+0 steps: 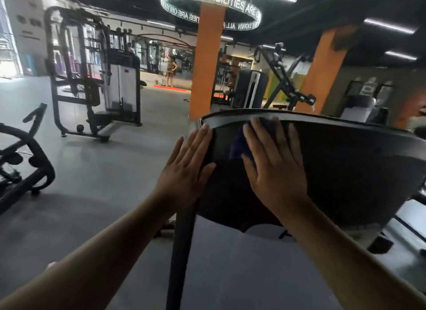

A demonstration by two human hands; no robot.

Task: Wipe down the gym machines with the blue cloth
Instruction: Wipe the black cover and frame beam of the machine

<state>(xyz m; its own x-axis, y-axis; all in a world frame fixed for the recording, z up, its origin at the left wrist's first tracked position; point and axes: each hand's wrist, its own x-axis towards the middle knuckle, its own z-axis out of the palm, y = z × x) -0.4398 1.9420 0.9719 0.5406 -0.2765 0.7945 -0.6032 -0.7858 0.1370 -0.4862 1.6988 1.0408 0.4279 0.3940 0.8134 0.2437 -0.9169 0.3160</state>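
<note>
Blue cloth [239, 143] on the dark curved machine panel [345, 166], upper left part, just under its grey rim [311, 120]; right grip [274, 169] flat on it, fingers straight and spread, pressing, pointing up at the rim; cloth is dark navy, bunched, mostly hidden under the palm; long axis seems to run up-down the panel, top end touching the rim; left grip [186, 169] also flat, fingers straight, resting on the panel's left edge; orange pillar [207, 56] well behind.
</note>
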